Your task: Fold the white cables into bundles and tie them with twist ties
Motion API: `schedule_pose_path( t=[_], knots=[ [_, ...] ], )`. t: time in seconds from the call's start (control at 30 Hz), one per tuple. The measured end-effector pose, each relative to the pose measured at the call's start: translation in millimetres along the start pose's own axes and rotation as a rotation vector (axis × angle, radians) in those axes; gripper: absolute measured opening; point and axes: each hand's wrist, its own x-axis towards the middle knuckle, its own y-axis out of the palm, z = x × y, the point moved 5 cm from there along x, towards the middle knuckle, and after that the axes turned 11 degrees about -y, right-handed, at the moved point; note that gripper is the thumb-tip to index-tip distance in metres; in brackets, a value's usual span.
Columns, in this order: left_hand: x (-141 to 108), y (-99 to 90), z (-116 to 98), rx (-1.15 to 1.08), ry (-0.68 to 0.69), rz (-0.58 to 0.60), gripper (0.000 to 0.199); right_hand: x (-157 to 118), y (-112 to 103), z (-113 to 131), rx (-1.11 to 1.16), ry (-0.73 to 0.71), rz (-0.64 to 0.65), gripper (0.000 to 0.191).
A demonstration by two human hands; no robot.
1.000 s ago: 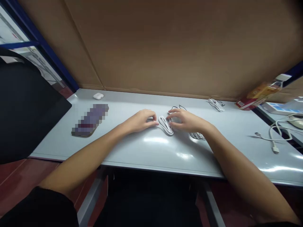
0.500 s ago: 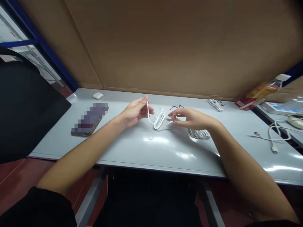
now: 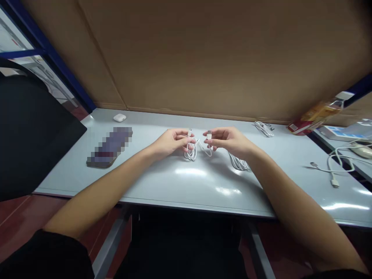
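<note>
My left hand (image 3: 171, 143) and my right hand (image 3: 228, 140) hover just above the grey table (image 3: 186, 186), facing each other. Each holds one white connector end of a thin white cable (image 3: 190, 154), whose loops hang between them. The left plug (image 3: 190, 133) stands upright at my left fingertips, and the right plug (image 3: 209, 135) stands upright at my right fingertips. A bundled white cable (image 3: 238, 163) lies on the table just beyond my right wrist.
A small white earbud case (image 3: 119, 117) and a pixel-blurred flat object (image 3: 109, 147) lie at the left. A small white cable coil (image 3: 264, 129) lies at the back. A loose white cable (image 3: 334, 167), a plastic bottle (image 3: 321, 114) and a computer mouse (image 3: 362, 150) are at the right. Cardboard (image 3: 186, 54) walls the back.
Both hands have come closer together and now hold the cable's ends upright. The cable's loops have bunched up and hang lower between my hands.
</note>
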Motion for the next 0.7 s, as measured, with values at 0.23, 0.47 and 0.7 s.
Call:
schedule_pose_path(
  t=[0.23,0.47,0.7],
  knots=[
    [2.4,18.1,16.9,0.063,-0.04,-0.007,0.042,2.2,19.6,-11.4,-0.082,-0.049,0.129,0.023],
    [1.3,15.4,13.7,0.009,-0.041,-0.004,0.044,-0.3,24.5,-4.5,-0.162,-0.053,0.129,0.024],
    [-3.1,18.6,8.2,0.073,0.125,-0.033,0.036,-0.3,18.8,-5.8,-0.246,-0.053,0.037,0.014]
  ],
)
